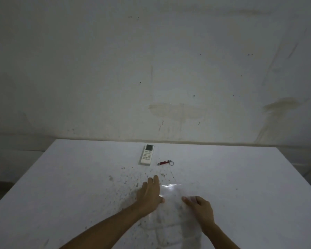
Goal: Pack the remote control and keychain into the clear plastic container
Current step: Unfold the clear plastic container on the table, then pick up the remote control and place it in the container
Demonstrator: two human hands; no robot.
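A white, flat worktop (pixel 241 177) with dark speckles near its middle stands against a stained, pale wall (pixel 151 69). Toward the far side of the worktop lies a white rectangular remote control (pixel 147 155) with a grey screen at its far end and rows of small buttons below it, its length running near to far. Just to its right, apart from it, lies a small dark red cylindrical keychain (pixel 164 162) with a metal ring at its right end, lying roughly left to right.

Nearer, a clear, thin plastic container (pixel 171 200) rests flat on the worktop between the two hands; it is hard to make out, showing mostly as a bright glinting edge at its far end and a faint outline running toward the near edge. It appears empty, with both the remote control and the keychain well beyond it.

The left hand (pixel 150 194) lies palm down with the fingers stretched out and spread flat, its thumb touching the left edge of the container. The right hand (pixel 199 206) is curled narrow, the fingertips pinching the container's right side.
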